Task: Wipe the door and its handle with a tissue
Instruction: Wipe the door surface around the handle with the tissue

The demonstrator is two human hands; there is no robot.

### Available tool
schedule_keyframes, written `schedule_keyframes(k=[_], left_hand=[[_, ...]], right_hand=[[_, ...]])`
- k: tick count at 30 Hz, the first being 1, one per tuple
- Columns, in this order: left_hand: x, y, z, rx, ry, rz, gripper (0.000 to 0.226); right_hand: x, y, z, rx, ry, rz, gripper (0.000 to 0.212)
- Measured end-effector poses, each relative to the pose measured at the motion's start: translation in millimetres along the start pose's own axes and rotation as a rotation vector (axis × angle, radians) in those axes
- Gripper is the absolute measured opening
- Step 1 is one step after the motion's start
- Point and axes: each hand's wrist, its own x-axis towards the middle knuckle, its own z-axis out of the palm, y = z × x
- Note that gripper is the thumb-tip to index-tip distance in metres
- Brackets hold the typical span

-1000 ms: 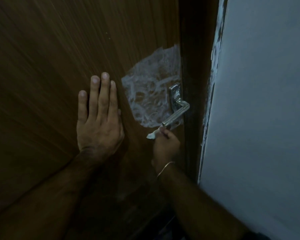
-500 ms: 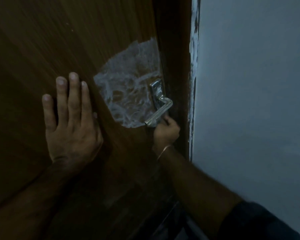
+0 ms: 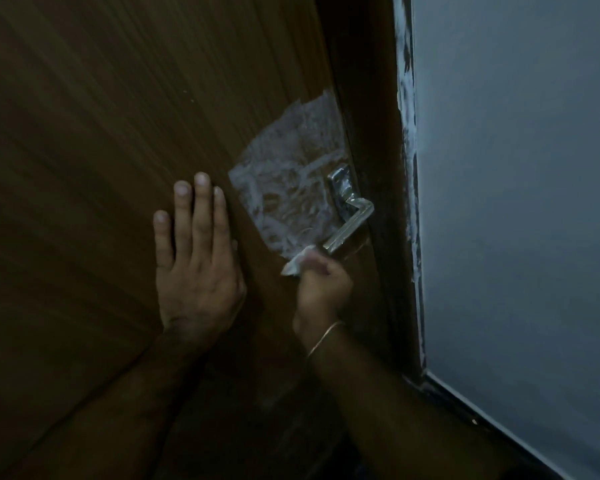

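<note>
A dark brown wooden door (image 3: 118,133) fills the left of the view. Its metal lever handle (image 3: 349,216) sits near the door's right edge, over a whitish scuffed patch (image 3: 284,188). My left hand (image 3: 198,258) lies flat on the door, fingers straight, left of the patch. My right hand (image 3: 321,285) grips a crumpled white tissue (image 3: 295,263) just below the free end of the lever, touching it. A thin bangle circles the right wrist.
A dark door frame (image 3: 378,168) runs beside the handle, with white paint smears along its edge. A pale grey wall (image 3: 516,202) takes up the right side. The light is dim.
My right hand slid from under the lever's bend down to its free end, and the tissue shows again. The left hand stays flat on the door; the camera shifted.
</note>
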Motion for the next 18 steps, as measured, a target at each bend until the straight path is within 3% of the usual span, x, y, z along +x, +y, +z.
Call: schedule_keyframes(k=[2,5,9,12,14,18], left_hand=[[1,-2,-3,-0.001,-0.028,0.007,0.064],[1,-5,-7,-0.007,-0.056,0.034,0.065],[2,-15,-12,0.025,-0.083,0.074,0.067],[4,-22,-16,0.043,-0.117,0.136,0.072],[4,-27,-19,0.082,-0.14,0.175,0.076],[8,-30,-23,0.152,-0.173,0.193,0.079]], right_hand=[[-18,3,0,0.023,-0.071,0.022,0.019],[-15,0,4,0.183,0.048,0.067,0.02],[-42,-1,15,0.131,-0.092,0.116,0.019],[-47,-7,18,0.135,-0.041,0.06,0.02],[-56,-10,19,-0.007,-0.11,-0.093,0.019],[-66,-25,23,-0.354,-0.276,-0.744,0.019]])
